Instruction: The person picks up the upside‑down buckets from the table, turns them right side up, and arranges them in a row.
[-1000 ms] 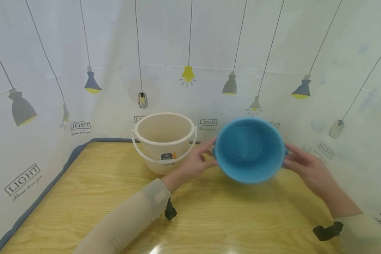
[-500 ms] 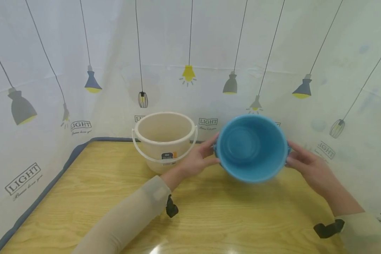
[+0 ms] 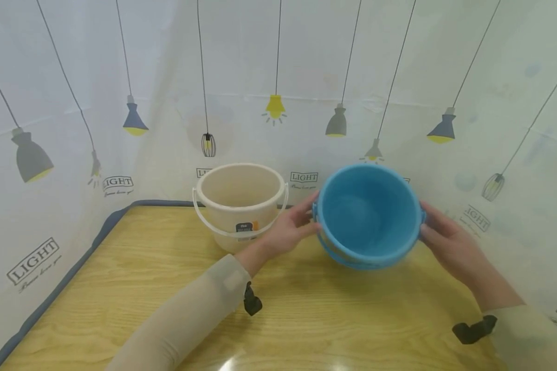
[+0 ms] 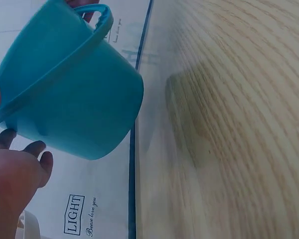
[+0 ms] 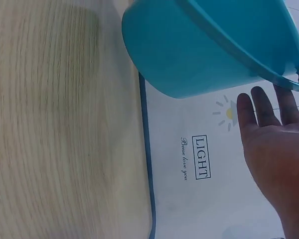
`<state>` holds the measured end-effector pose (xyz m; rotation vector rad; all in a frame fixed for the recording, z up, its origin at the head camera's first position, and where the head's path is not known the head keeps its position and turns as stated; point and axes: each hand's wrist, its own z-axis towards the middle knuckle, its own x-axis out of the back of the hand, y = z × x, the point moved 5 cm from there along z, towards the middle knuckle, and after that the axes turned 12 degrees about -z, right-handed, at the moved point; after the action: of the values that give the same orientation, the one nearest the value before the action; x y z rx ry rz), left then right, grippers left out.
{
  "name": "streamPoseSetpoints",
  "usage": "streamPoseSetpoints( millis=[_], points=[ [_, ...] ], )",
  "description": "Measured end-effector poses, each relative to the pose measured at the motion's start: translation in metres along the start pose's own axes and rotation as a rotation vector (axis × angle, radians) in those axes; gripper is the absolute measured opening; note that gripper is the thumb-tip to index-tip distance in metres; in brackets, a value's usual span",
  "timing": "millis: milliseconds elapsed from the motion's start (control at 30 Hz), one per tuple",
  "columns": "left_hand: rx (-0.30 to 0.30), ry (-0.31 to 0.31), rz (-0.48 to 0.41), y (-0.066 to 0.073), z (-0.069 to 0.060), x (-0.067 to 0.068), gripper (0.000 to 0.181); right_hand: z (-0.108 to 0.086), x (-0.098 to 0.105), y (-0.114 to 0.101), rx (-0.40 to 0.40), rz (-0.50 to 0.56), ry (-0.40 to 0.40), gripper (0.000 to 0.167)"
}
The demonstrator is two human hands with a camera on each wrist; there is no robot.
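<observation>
A blue plastic bucket is held up between both hands, its open mouth tilted toward me. My left hand pinches the rim at its left side, thumb and fingers about the edge. On the opposite side my right hand grips the rim the same way. Both wrist views show the bucket's base off the wooden table, with a shadow beneath. The bucket's own handle hangs down along its front. Inside the bucket I see only bare blue plastic.
A cream bucket with a white handle and a dark label stands upright at the back of the table, just left of my left hand. A pale sheet printed with lamps covers the walls behind and beside the table.
The blue bucket has shifted slightly right and turned in my hands. Its base has swung lower, so it tilts less toward me, and its handle now shows below the front rim. The cream bucket stays put.
</observation>
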<state>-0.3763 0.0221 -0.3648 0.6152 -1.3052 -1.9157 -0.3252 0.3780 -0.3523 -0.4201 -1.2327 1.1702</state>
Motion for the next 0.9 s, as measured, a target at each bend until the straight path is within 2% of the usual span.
streamPoseSetpoints(
  millis=[100, 367, 500, 667, 767, 900],
  points=[
    [0.022, 0.033, -0.021, 0.0, 0.001, 0.001, 0.076, 0.004, -0.004, -0.001, 0.029, 0.09, -0.011, 0.059],
    [0.001, 0.075, -0.012, -0.002, 0.006, 0.004, 0.071, 0.014, -0.008, -0.001, -0.019, 0.184, 0.031, 0.057],
    [0.052, 0.145, 0.001, -0.006, 0.009, 0.007, 0.067, 0.023, -0.009, 0.003, -0.06, 0.183, 0.061, 0.056],
    [0.117, 0.232, -0.016, -0.01, 0.014, 0.009, 0.062, 0.033, -0.011, 0.007, -0.061, 0.193, 0.076, 0.054],
    [0.125, 0.264, -0.041, -0.012, 0.018, 0.009, 0.061, 0.038, -0.013, 0.011, -0.068, 0.182, 0.077, 0.054],
    [0.129, 0.297, -0.053, -0.016, 0.022, 0.01, 0.061, 0.041, -0.014, 0.017, -0.116, 0.129, 0.087, 0.056]
  ],
)
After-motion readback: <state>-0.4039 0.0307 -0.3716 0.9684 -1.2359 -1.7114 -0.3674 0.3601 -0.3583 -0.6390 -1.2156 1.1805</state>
